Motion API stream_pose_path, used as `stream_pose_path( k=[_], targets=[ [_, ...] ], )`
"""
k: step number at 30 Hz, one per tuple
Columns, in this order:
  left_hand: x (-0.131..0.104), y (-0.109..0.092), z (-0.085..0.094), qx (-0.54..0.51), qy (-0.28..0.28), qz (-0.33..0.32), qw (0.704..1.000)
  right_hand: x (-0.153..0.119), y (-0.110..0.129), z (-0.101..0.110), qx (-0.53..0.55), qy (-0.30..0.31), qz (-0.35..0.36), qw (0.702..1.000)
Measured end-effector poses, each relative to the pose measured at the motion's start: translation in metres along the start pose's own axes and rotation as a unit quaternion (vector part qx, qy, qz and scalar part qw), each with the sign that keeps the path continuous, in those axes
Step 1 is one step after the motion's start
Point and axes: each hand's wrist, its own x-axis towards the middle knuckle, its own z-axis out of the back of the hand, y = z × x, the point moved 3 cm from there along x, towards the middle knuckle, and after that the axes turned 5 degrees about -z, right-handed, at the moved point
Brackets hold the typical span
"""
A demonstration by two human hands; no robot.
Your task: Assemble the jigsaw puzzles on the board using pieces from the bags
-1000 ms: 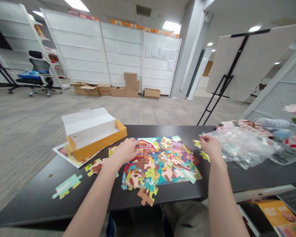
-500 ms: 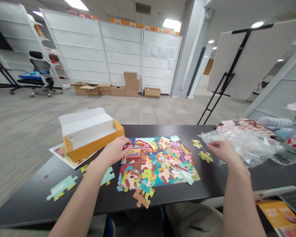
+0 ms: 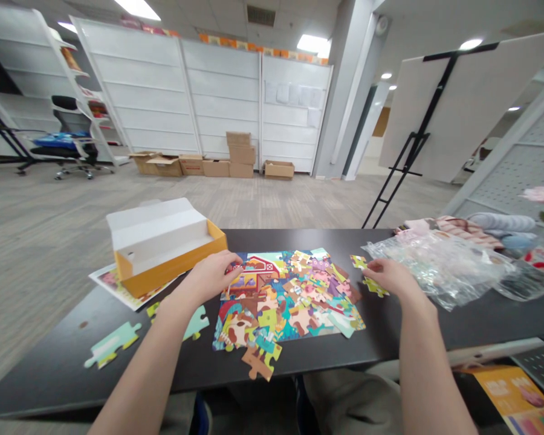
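On the black table lies a jigsaw puzzle [image 3: 276, 284] with a red barn, a cow and other farm pictures; loose pieces are heaped over its right part. My left hand [image 3: 208, 275] rests at its upper left edge, fingers loosely bent and thumb apart, with nothing seen in it. My right hand [image 3: 393, 279] reaches in from the right, its fingertips over two yellow-green pieces: an upper piece [image 3: 358, 261] and a lower piece [image 3: 375, 287]. Its fingers are slightly parted; whether they touch a piece is unclear. A brown and green joined piece [image 3: 259, 362] overhangs the puzzle's near edge.
An open yellow box [image 3: 172, 260] stands at the left on a printed sheet [image 3: 104, 277]. Pale green pieces [image 3: 113, 343] lie nearer me. Crumpled clear plastic [image 3: 444, 272] and folded cloths [image 3: 469, 229] cover the right side. Beyond the table, an easel [image 3: 417, 145] stands.
My right hand has moved left from beside the plastic to the two yellow-green pieces. My left hand stays at the puzzle's edge.
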Motion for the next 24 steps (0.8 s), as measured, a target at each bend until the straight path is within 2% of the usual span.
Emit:
stream_pose_path(
  k=[4, 9, 12, 15, 17, 19, 21, 24],
  targets=[
    [0.0, -0.001, 0.001, 0.005, 0.014, 0.011, 1.0, -0.005, 0.021, 0.003, 0.006, -0.009, 0.023, 1.0],
    [-0.003, -0.013, 0.009, 0.024, 0.044, 0.021, 0.998, -0.021, 0.056, 0.009, 0.065, 0.053, 0.098, 0.992],
    [-0.009, -0.036, 0.018, 0.024, 0.078, 0.032, 0.996, -0.031, 0.078, 0.01, 0.095, 0.106, 0.135, 0.981],
    [-0.019, -0.072, 0.022, -0.008, 0.131, -0.006, 0.991, -0.036, 0.093, 0.01, 0.09, 0.127, 0.148, 0.977],
    [-0.028, -0.094, 0.019, -0.031, 0.176, -0.03, 0.983, -0.038, 0.096, 0.01, 0.086, 0.138, 0.141, 0.977],
    [-0.039, -0.112, 0.015, -0.034, 0.197, -0.058, 0.978, -0.04, 0.093, 0.009, 0.101, 0.169, 0.119, 0.973],
    [-0.049, -0.122, 0.01, -0.03, 0.224, -0.073, 0.971, -0.042, 0.086, 0.008, 0.127, 0.199, 0.091, 0.967],
    [-0.063, -0.126, 0.005, -0.034, 0.246, -0.087, 0.965, -0.042, 0.074, 0.007, 0.152, 0.215, 0.06, 0.963]
  ],
)
